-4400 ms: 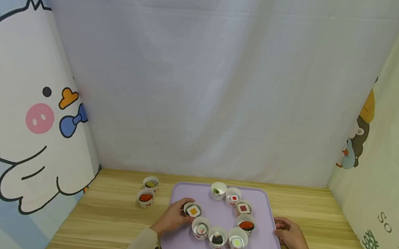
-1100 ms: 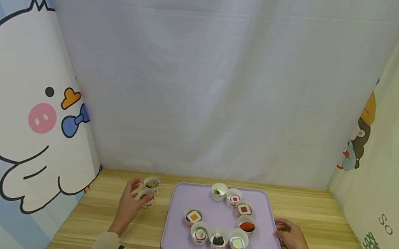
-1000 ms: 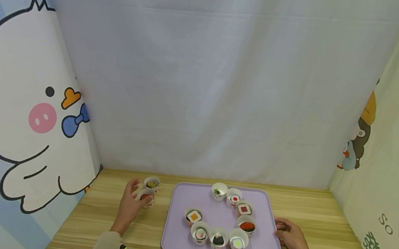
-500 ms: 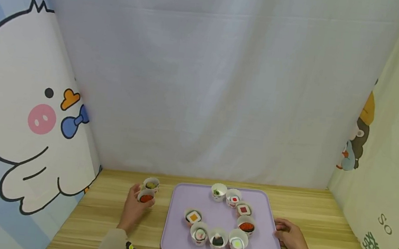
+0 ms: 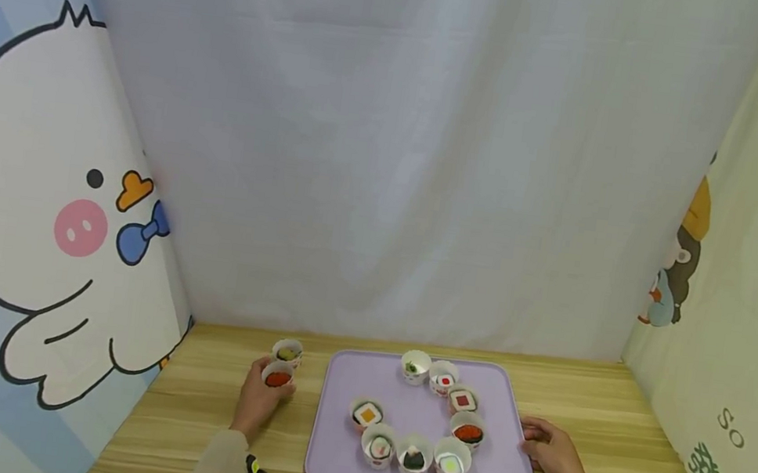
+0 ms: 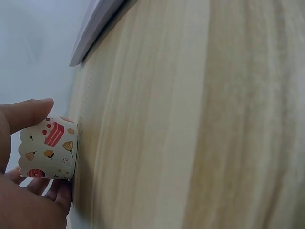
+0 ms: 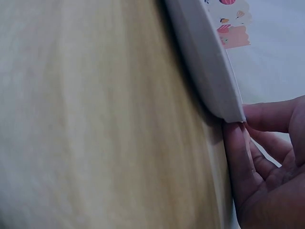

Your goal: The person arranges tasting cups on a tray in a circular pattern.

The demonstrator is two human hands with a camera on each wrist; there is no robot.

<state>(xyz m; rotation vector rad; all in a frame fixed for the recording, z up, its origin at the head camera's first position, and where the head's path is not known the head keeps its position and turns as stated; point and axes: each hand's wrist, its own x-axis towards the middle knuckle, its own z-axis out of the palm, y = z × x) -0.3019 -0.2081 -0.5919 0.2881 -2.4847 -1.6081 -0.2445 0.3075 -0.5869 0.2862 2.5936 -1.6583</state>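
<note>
At the left of the table, my left hand (image 5: 257, 401) holds a paper baking cup (image 5: 277, 376) with a red-topped sushi piece inside. In the left wrist view, thumb and fingers curl round this printed cup (image 6: 51, 148), whose base is at the wood. Just behind it stands another paper cup (image 5: 287, 351) with a greenish-yellow filling. My right hand (image 5: 554, 453) pinches the right rim of a lilac tray (image 5: 414, 414). In the right wrist view, the thumb lies over the tray edge (image 7: 209, 71) and fingers sit beneath it.
On the tray, several paper cups with sushi pieces form a curve open to the left, among them one with an orange square (image 5: 367, 413) and one with red topping (image 5: 467, 432). A pale curtain (image 5: 413, 193) rises behind the wooden table (image 5: 587, 388).
My left hand has let go of the orange-square cup on the tray and moved left. Its fingers have closed round the red-topped cup. My right hand has stayed at the tray rim.
</note>
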